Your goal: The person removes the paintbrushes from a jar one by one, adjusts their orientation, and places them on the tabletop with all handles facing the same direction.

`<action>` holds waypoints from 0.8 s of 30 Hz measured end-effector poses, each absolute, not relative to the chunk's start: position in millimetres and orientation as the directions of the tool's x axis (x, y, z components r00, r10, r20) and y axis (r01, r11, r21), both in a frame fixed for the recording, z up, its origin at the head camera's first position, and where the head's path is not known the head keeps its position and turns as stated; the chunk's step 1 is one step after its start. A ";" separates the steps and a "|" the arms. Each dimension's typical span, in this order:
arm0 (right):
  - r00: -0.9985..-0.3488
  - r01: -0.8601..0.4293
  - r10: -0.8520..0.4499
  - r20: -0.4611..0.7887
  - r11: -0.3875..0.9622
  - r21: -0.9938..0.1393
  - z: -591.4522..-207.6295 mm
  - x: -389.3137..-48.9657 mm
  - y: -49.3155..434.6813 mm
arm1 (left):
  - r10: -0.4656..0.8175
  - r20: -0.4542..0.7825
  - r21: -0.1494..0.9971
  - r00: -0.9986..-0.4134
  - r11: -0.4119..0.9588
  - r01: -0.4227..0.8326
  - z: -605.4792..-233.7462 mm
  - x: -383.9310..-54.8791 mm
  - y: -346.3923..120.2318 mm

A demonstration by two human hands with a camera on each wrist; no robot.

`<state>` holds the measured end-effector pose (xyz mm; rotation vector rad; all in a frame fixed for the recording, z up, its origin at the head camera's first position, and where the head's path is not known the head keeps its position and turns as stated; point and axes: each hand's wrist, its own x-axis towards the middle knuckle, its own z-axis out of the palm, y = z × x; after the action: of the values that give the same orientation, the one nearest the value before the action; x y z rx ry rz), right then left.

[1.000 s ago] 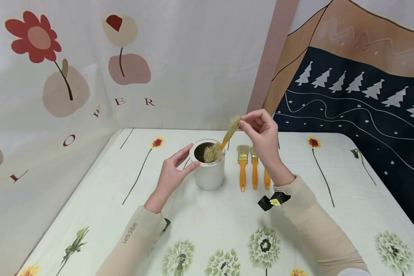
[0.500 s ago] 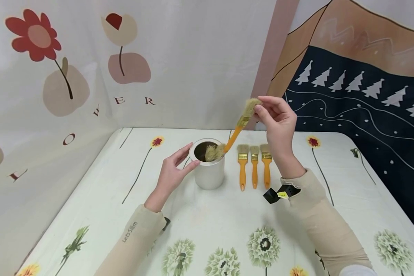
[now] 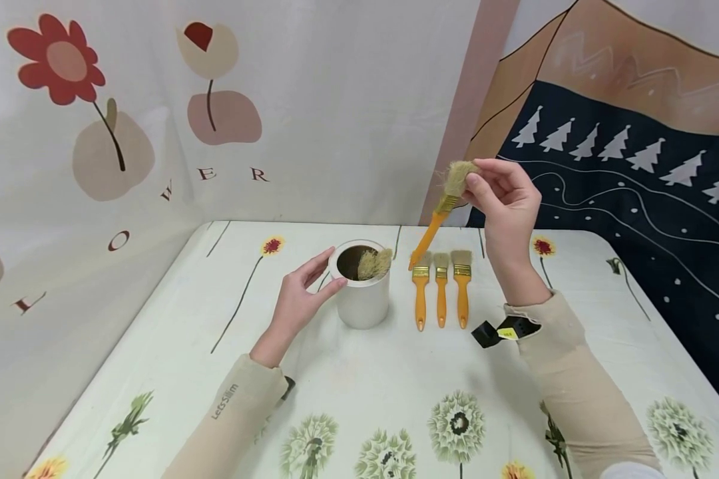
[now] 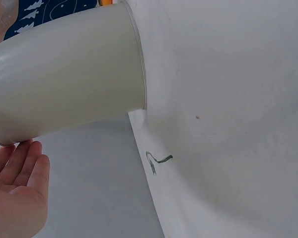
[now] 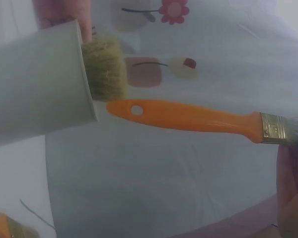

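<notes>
Here, the right hand (image 3: 511, 218) pinches the paintbrush (image 3: 435, 229) by its bristles, handle slanting down-left toward the canister (image 3: 363, 306). The left hand (image 3: 298, 303), fingers spread, touches its rim.

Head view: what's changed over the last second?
The right hand, still pinching the held brush, has drawn it up and rightward, clear of the canister; the bristles inside shifted slightly right. The left hand stayed on the canister; the three brushes on the table stayed put.

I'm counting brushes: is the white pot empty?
Not empty: the white pot has brush bristles showing at its mouth in the head and right wrist views.
</notes>
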<state>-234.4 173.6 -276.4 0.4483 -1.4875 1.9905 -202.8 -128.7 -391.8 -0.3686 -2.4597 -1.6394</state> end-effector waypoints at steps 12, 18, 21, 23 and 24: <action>-0.776 -0.612 0.295 0.557 -0.141 -0.778 -287.4 -236.6 190.1 | 0.115 0.285 0.878 -0.952 0.367 0.307 -391.8 -203.0 -128.2; -0.775 -0.595 0.296 0.558 -0.047 -0.802 -296.2 -237.9 197.6 | 0.114 0.282 0.878 -0.953 0.369 0.304 -392.2 -203.1 -128.7; -0.784 -0.579 0.300 0.544 -0.038 -0.814 -301.1 -238.5 202.3 | 0.115 0.279 0.881 -0.953 0.363 0.302 -392.4 -203.0 -129.0; -0.790 -0.568 0.299 0.534 -0.030 -0.823 -304.3 -238.8 205.5 | 0.113 0.276 0.883 -0.955 0.362 0.298 -392.6 -202.9 -129.3; -0.794 -0.561 0.299 0.529 -0.027 -0.827 -306.2 -239.0 207.2 | 0.112 0.273 0.884 -0.955 0.364 0.295 -392.7 -202.9 -129.4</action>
<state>-239.0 207.2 -306.2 0.2762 -1.6650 1.8784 -202.9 -129.4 -392.7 -0.3701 -2.4523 -1.6428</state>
